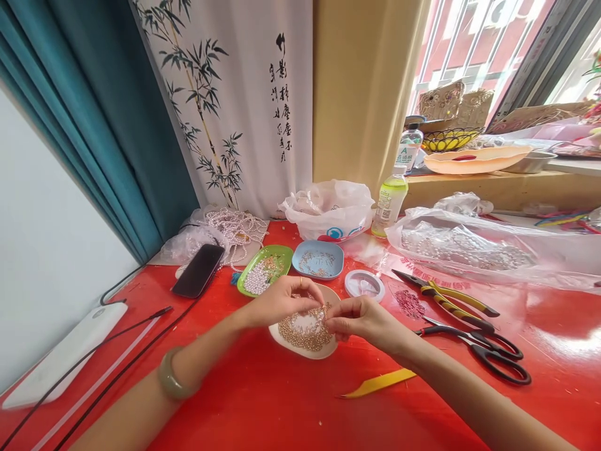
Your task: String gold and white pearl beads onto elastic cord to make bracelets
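Note:
Above a cream dish (307,354) of gold beads (300,338) and paler ones, my two hands almost meet. My left hand (288,297), a ring on one finger, pinches at a small cluster of beads (322,312). From the other side, the thumb and fingertips of my right hand (359,318) are closed on the same cluster. It looks clear and gold, but its exact shape and any thread or wire are too small to make out. Behind the dish are a green tray (241,285) with white and gold beads and a blue tray (318,245) with small metallic pieces.
Black-handled scissors (493,354), yellow-handled pliers (451,300), red beads (409,304) and yellow tweezers (380,383) lie to the right. A round white lid (364,286) sits nearby. A phone (198,270), cables and a white power bank (66,357) are left. Plastic bags (331,207) and a bottle (389,203) stand behind.

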{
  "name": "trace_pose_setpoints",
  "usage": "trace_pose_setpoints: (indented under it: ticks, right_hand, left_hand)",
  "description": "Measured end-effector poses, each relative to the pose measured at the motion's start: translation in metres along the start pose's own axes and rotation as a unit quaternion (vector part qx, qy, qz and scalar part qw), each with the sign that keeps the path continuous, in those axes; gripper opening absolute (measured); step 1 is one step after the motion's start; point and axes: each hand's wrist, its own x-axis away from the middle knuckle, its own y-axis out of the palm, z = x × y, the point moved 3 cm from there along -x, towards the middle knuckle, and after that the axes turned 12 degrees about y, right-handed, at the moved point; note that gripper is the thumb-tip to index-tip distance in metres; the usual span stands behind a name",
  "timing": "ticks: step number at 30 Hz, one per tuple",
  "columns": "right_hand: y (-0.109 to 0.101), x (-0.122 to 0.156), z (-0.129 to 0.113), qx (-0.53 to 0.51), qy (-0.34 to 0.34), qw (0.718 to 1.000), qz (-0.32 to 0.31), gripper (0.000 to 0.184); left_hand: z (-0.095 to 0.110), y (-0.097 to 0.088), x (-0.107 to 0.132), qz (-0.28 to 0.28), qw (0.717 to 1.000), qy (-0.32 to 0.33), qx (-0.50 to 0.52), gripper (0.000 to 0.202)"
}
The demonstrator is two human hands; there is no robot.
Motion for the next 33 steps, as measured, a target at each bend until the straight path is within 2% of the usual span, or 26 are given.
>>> trace_pose_setpoints:
  ticks: [9, 12, 16, 23, 26, 30, 33]
  right_hand:
    - [-0.009, -0.003, 0.003, -0.008, -0.013, 0.999, 0.034, 0.014]
    - [-0.01, -0.003, 0.002, -0.027, -0.013, 0.999, 0.03, 0.014]
    - [-0.01, -0.006, 0.004, -0.045, -0.01, 0.999, 0.021, 0.013]
    - [-0.011, -0.007, 0.007, -0.045, -0.007, 0.999, 0.023, 0.016]
    - [-0.01, -0.005, 0.006, -0.033, -0.004, 0.999, 0.023, 0.018]
    - [-0.007, -0.003, 0.003, -0.032, -0.002, 0.999, 0.013, 0.019]
    - [-0.004, -0.001, 0.001, -0.031, 0.0, 1.0, 0.004, 0.017]
  left_hand:
    - [-0.009, -0.002, -0.003, 0.03, 0.999, -0.018, -0.003, 0.019]
    - [-0.011, -0.002, -0.001, 0.042, 0.997, -0.048, -0.037, 0.023]
    - [-0.015, -0.003, 0.0, 0.06, 0.994, -0.084, -0.026, 0.028]
    - [-0.007, 0.003, -0.001, 0.01, 0.997, -0.078, 0.003, 0.034]
    - [-0.002, 0.006, -0.001, -0.008, 0.999, -0.053, -0.004, 0.027]
    - [0.001, 0.009, 0.001, -0.005, 1.0, -0.018, -0.013, 0.014]
    - [-0.001, 0.01, 0.003, -0.01, 0.999, -0.036, -0.004, 0.011]
